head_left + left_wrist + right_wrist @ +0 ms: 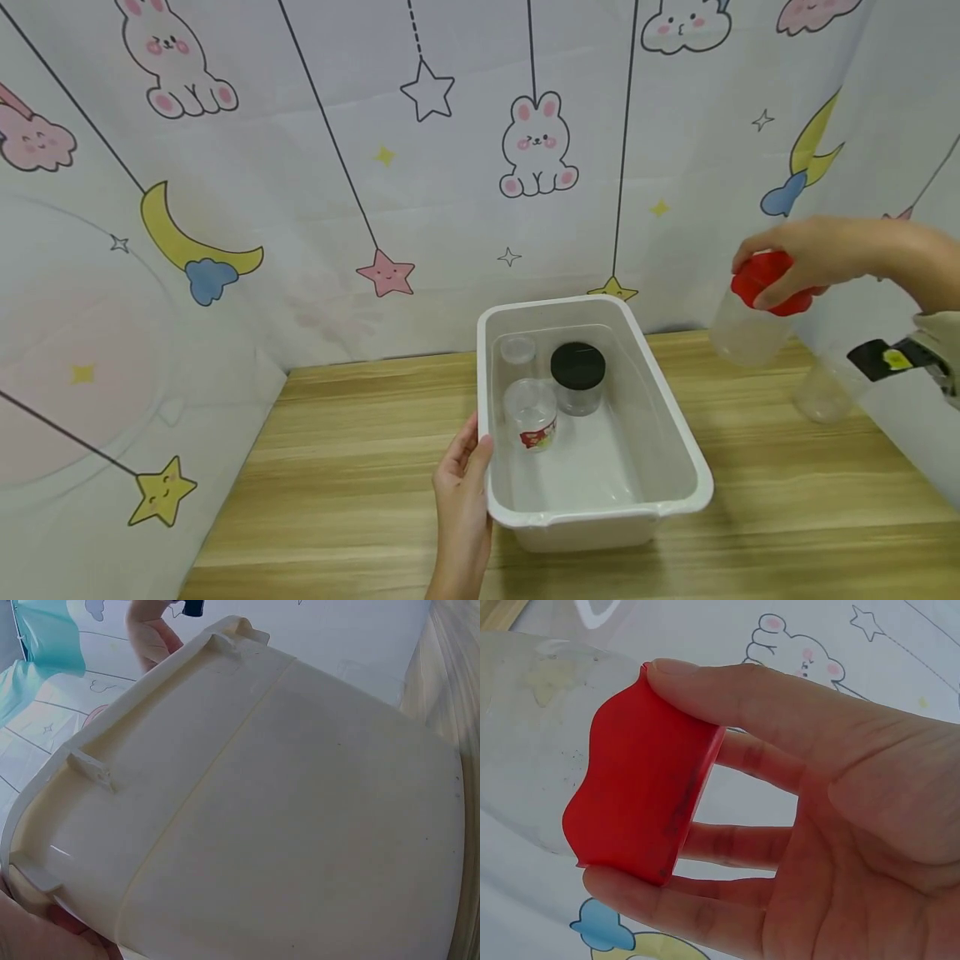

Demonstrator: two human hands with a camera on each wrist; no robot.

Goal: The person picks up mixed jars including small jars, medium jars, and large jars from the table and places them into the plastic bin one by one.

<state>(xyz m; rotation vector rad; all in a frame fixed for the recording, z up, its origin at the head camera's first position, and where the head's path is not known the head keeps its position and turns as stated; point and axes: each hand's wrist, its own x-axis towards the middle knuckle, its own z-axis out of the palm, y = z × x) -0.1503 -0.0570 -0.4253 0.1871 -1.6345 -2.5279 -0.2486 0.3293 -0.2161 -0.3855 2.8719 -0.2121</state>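
My right hand (pixel 821 254) grips a clear jar (pixel 750 333) by its wavy-edged red lid (pixel 641 780), holding it above the table on the right. In the right wrist view, thumb and fingers wrap the lid's sides. A white plastic bin (pixel 600 483) stands mid-table, and my left hand (pixel 465 492) holds its left rim. Inside the bin are a jar with a black lid (pixel 577 367), a clear jar with a red label (pixel 531 417) and a small clear container (pixel 517 354) behind it. The left wrist view shows mostly the bin's outer wall (pixel 300 787).
Another clear container (pixel 822 396) stands on the wooden table (pixel 360 450) at the right, beneath my right wrist. A white cloth backdrop (pixel 450 200) with printed bunnies, stars and moons rises behind the table and along both sides.
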